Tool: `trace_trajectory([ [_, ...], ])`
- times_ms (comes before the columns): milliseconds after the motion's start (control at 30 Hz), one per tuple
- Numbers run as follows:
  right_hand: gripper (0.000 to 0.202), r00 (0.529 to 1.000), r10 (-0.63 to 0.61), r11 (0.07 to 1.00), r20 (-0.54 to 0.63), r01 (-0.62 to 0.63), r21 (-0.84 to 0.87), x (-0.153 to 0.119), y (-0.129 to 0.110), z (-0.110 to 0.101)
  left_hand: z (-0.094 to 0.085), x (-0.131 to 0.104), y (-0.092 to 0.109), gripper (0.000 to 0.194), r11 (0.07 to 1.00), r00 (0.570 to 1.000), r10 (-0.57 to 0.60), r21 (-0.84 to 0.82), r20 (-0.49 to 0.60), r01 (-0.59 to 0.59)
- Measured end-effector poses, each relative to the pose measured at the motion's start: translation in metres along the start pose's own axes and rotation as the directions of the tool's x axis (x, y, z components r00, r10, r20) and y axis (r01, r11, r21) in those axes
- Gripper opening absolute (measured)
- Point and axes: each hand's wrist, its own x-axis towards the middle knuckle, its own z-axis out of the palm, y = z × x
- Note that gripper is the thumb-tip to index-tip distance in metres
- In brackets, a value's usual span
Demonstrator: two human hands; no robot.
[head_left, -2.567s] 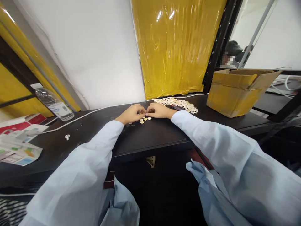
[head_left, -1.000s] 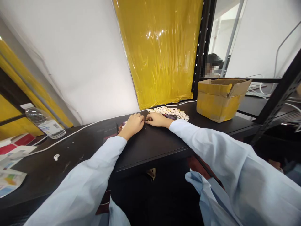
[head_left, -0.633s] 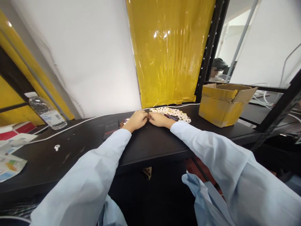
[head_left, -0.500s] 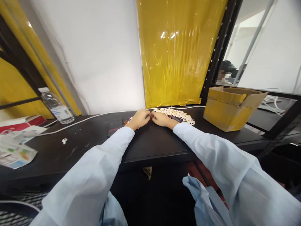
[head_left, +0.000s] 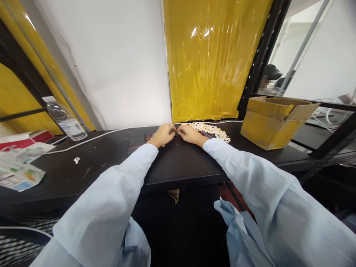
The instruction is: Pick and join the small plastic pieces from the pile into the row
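Near the back of the black table (head_left: 180,163), my left hand (head_left: 163,135) and my right hand (head_left: 190,134) face each other with a small gap between them. The fingers of both are curled, with thumb and fingertips close together; whatever they hold is too small to make out. Behind and right of my right hand lies a spread of small pale pieces (head_left: 215,130), with a dark object among them. Small reddish pieces (head_left: 150,137) show beside my left hand, next to a dark flat item (head_left: 135,143).
A yellow-taped open carton (head_left: 267,124) stands at the right. To the left are a water bottle (head_left: 66,120), a white earbud (head_left: 77,160), plastic packaging (head_left: 22,174) and a red-and-white box (head_left: 27,140). A white cable runs along the back. A person sits beyond the frame at right.
The view has tilted slightly, so the table sits higher in it. My hands have moved slightly apart, leaving a small gap between the fingertips.
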Motion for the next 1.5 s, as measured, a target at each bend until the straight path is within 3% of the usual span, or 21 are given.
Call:
trace_trajectory([
  [200,0.013,0.995,-0.086,0.992,-0.055,0.091,0.087,-0.003,-0.005,-0.001,0.000,0.000,0.001,0.023,0.999,1.000,0.021,-0.038,0.015,-0.020],
  [333,0.006,0.987,0.048,0.968,-0.152,-0.008,0.252,-0.004,-0.008,0.000,0.000,-0.001,0.006,0.017,0.996,0.998,0.045,-0.075,0.040,-0.042],
  [433,0.007,0.981,0.179,0.882,-0.071,-0.128,0.454,-0.005,-0.009,-0.001,0.001,-0.001,0.009,0.016,0.994,0.998,0.037,-0.104,0.059,-0.031],
  [533,0.011,0.980,0.198,0.832,0.009,-0.173,0.527,-0.006,-0.010,-0.002,0.001,-0.003,0.010,0.016,0.992,0.996,0.017,-0.127,0.093,-0.005],
  [767,0.010,0.983,0.151,0.800,0.102,-0.182,0.571,-0.006,-0.011,-0.004,-0.009,-0.006,0.011,0.020,0.975,0.986,-0.036,-0.211,0.164,0.071],
  [967,0.015,0.964,0.104,0.783,0.246,-0.232,0.577,-0.015,-0.003,-0.026,-0.024,-0.011,0.018,0.014,0.946,0.960,0.035,-0.319,0.279,0.059],
  [1067,0.016,0.945,0.066,0.799,0.322,-0.243,0.550,-0.020,-0.001,-0.036,-0.027,-0.015,0.021,0.024,0.923,0.943,-0.016,-0.357,0.333,0.142],
  [1167,0.017,0.952,0.087,0.824,0.293,-0.235,0.516,-0.022,-0.002,-0.034,-0.027,-0.016,0.021,0.038,0.906,0.924,-0.103,-0.350,0.369,0.240],
  [1233,0.020,0.963,0.110,0.855,0.244,-0.217,0.471,-0.022,-0.003,-0.029,-0.026,-0.014,0.018,0.037,0.929,0.933,-0.109,-0.299,0.344,0.219],
  [1367,0.020,0.976,0.107,0.937,0.189,-0.162,0.308,-0.021,-0.015,-0.030,-0.031,-0.008,0.021,0.022,0.988,0.981,0.000,-0.152,0.192,0.030],
  [1433,0.018,0.990,0.072,0.974,0.125,-0.097,0.205,-0.029,-0.035,-0.044,-0.044,-0.016,0.038,0.023,0.989,0.992,0.064,-0.142,0.110,-0.048],
  [1500,0.018,0.999,0.041,0.984,-0.001,-0.040,0.172,-0.051,-0.063,-0.066,-0.066,-0.040,0.069,0.030,0.978,0.993,0.094,-0.190,0.067,-0.080],
])
